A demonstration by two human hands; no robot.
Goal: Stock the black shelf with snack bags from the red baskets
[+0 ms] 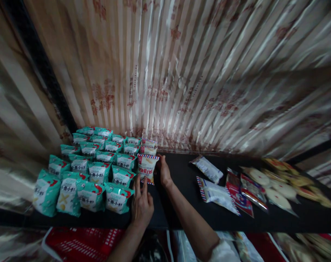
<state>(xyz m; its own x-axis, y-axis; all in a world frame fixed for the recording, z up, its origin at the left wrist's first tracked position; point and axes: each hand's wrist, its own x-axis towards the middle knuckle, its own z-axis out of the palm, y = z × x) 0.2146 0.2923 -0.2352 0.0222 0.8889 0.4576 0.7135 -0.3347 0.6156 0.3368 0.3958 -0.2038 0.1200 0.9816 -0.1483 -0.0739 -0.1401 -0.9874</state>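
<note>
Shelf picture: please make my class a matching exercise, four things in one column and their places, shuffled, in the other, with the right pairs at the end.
Things
1. Teal bags
2. Red basket
3. Left hand
4. Two whitish bags

Places
A. Fingers on the front of an upright bag
B. Lying to the right of both hands
C. Grouped in rows, left of both hands
D. Below the shelf

Right pairs: 1-C, 2-D, 3-A, 4-B

The scene is dim; glare streaks the ribbed, shiny beige foil wall covering [165, 72] toward twelve o'clock; corners darken, and flat round pale packets [278, 198] toward four o'clock blur.
</note>
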